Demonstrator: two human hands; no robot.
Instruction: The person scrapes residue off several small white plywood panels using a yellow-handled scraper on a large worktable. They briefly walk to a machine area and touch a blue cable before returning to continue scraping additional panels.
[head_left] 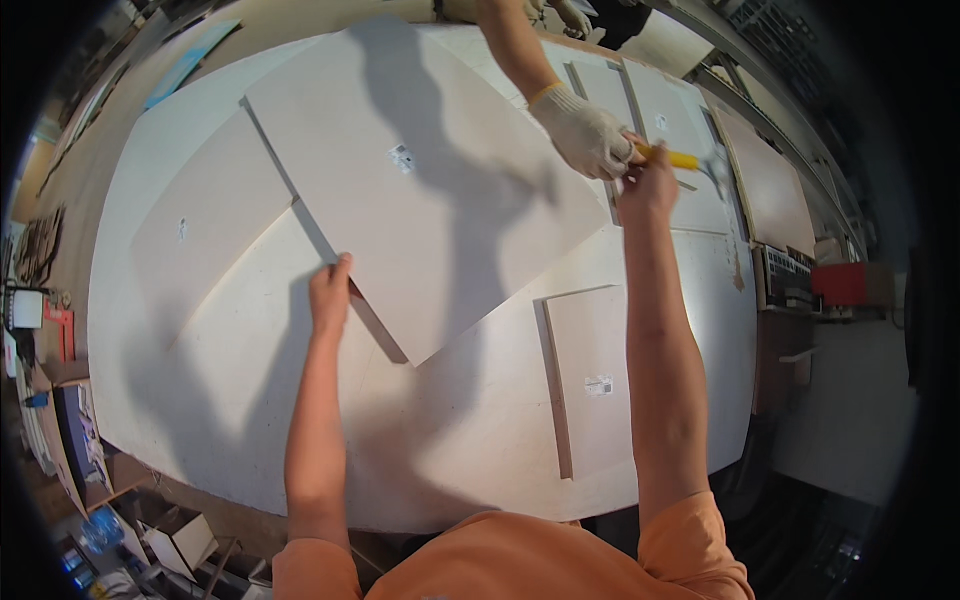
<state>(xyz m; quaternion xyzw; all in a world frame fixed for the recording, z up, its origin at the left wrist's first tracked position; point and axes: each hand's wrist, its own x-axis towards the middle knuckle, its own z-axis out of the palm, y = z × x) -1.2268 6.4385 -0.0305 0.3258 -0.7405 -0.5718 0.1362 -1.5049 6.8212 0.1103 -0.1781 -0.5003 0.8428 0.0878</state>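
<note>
A large pale board (480, 150) with a small label lies across the white table, and my left hand (331, 292) is closed on its near left edge. Away to the right, my right hand (650, 185) is closed around the handle of a hammer (680, 160), which has a yellow grip and a metal head at its right end. A co-worker's hand in a white knitted glove (585, 130) reaches in from the far side and meets my right hand at the handle's left end. Whether the glove also grips the handle is hard to see.
Another pale board (200, 220) lies left of the large one. A smaller labelled board (592, 380) rests beside my right forearm. More boards (675, 120) lie at the far right of the white table (420, 490). A red box (850, 285) stands beyond the right edge.
</note>
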